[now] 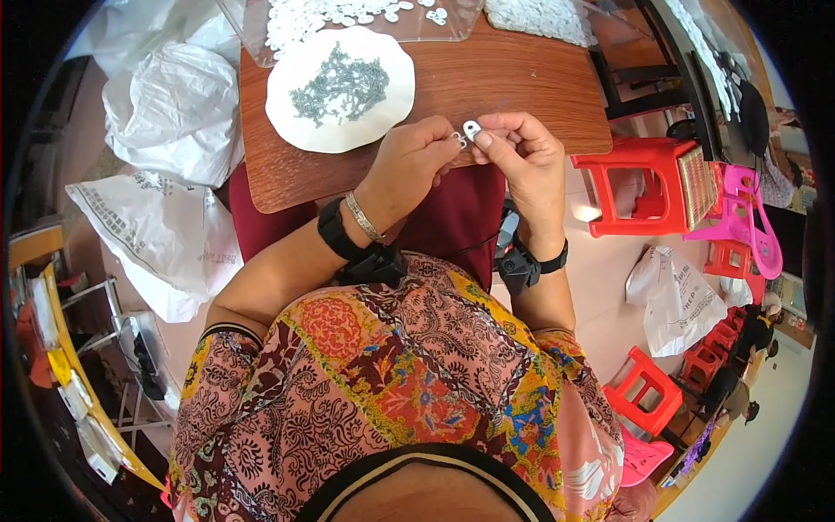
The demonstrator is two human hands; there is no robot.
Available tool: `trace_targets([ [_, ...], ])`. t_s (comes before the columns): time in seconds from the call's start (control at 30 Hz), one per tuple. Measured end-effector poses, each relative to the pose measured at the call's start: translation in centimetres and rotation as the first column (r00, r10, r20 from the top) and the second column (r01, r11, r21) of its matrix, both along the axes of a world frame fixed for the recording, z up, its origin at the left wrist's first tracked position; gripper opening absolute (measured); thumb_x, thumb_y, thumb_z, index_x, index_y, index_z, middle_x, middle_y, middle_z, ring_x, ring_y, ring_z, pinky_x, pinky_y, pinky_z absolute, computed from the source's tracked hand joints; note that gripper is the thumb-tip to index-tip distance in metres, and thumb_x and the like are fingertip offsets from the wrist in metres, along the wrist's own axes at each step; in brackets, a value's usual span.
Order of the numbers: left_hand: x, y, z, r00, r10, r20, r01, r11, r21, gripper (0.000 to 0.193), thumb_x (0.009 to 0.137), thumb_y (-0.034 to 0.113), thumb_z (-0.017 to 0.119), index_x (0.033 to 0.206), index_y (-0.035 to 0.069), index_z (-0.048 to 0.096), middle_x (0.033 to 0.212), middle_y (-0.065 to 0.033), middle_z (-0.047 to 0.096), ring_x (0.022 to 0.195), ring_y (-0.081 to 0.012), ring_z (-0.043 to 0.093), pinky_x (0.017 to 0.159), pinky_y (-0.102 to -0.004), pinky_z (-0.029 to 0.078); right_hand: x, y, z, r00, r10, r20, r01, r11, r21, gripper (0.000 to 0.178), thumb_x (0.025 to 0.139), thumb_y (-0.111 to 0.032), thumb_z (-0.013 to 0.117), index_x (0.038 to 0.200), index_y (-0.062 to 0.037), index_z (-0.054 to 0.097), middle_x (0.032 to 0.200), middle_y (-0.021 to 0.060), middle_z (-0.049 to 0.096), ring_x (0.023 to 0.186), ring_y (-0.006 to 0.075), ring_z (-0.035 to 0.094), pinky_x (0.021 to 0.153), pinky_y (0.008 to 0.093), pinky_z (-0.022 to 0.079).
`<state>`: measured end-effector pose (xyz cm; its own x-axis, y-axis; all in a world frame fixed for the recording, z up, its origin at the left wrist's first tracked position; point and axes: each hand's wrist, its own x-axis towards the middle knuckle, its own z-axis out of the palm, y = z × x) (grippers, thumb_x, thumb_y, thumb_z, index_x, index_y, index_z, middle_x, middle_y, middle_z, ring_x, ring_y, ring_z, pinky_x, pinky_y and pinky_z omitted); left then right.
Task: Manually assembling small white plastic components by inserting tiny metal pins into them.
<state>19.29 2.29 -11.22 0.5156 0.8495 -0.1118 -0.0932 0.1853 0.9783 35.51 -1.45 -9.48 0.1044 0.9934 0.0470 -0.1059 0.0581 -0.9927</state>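
Over the near edge of the brown wooden table [513,83], my two hands meet. My left hand [402,170] is closed in a pinch on a small light-coloured looped piece [458,137], its fingers hiding part of it. Between thumb and fingertips, my right hand [532,165] grips a small white oval plastic piece [471,129] with a dark hole. The two pieces are very close; whether they are joined I cannot tell. Left of my hands, a white scalloped plate [339,137] carries a pile of small grey metal parts [344,85].
At the table's far side stands a clear tray [426,35] of white oval pieces, beside more white pieces [539,19]. White sacks [174,113] lie to the left. Red stools [631,187] and a pink chair [748,213] stand on the right. Other people [735,391] sit farther off.
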Motion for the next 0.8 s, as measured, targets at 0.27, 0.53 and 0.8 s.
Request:
trace_targets([
  [0.27,0.1,0.2,-0.2,0.999,0.036,-0.006,-0.036,0.998,0.050,0.023,0.087,0.016,0.052,0.071,0.000,0.053,0.057,-0.0011,0.050,0.050,-0.0074,0.046,0.045,-0.0232,0.037,-0.4,0.0,0.1,0.998,0.020,0.055,-0.021,1.000,0.014,0.017,0.083,0.002,0.063,0.100,0.0031,0.064,0.083,0.0046,0.066,0.071,0.0066,0.058,0.067,0.0192,0.048],
  [0.53,0.1,-0.1,-0.1,0.995,0.098,0.007,-0.098,0.995,-0.018,0.022,0.087,0.015,0.052,0.072,-0.001,0.054,0.058,-0.0016,0.051,0.050,-0.0074,0.047,0.045,-0.0232,0.038,-1.0,0.0,0.0,0.999,0.015,0.052,-0.016,1.000,0.013,0.018,0.084,0.001,0.063,0.101,0.0030,0.063,0.085,0.0043,0.066,0.073,0.0066,0.058,0.068,0.0192,0.048],
  [0.8,0.1,0.1,-0.8,0.985,0.164,-0.053,-0.153,0.974,0.165,0.021,0.087,0.015,0.053,0.074,-0.001,0.055,0.060,-0.0018,0.051,0.051,-0.0077,0.044,0.047,-0.0234,0.036,-1.1,0.1,-0.9,0.996,-0.007,0.089,0.005,1.000,0.017,0.019,0.084,0.001,0.062,0.103,0.0032,0.062,0.086,0.0042,0.066,0.074,0.0072,0.059,0.070,0.0196,0.049],
])
